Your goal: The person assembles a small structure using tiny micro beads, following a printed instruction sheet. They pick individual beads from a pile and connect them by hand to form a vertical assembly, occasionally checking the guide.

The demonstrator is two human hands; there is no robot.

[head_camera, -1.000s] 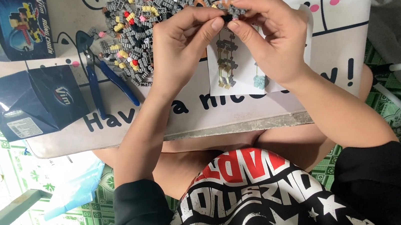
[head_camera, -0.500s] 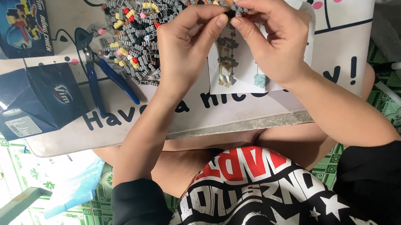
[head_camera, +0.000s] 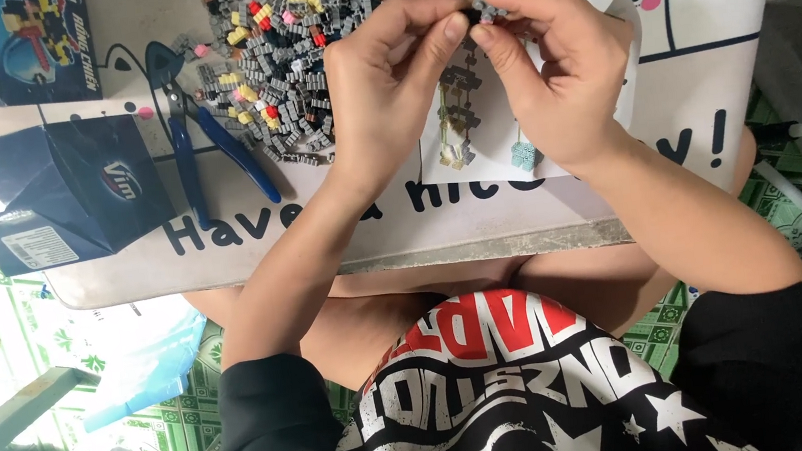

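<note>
Together, left hand (head_camera: 385, 81) and right hand (head_camera: 559, 66) pinch a brick (head_camera: 485, 10).

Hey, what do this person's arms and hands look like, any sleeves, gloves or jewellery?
Both hands, left and right, are bare: no gloves, rings or watch visible. The forearms are uncovered; black sleeves are pushed up near the elbows, part of a black top with red and white lettering and white stars.

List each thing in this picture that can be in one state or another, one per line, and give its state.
left hand: pinching a small grey brick piece
right hand: pinching the same piece
small grey brick piece: held above the table
brick pile: loose, scattered
blue-handled pliers: lying flat, handles apart
dark blue box: lying on its side
</note>
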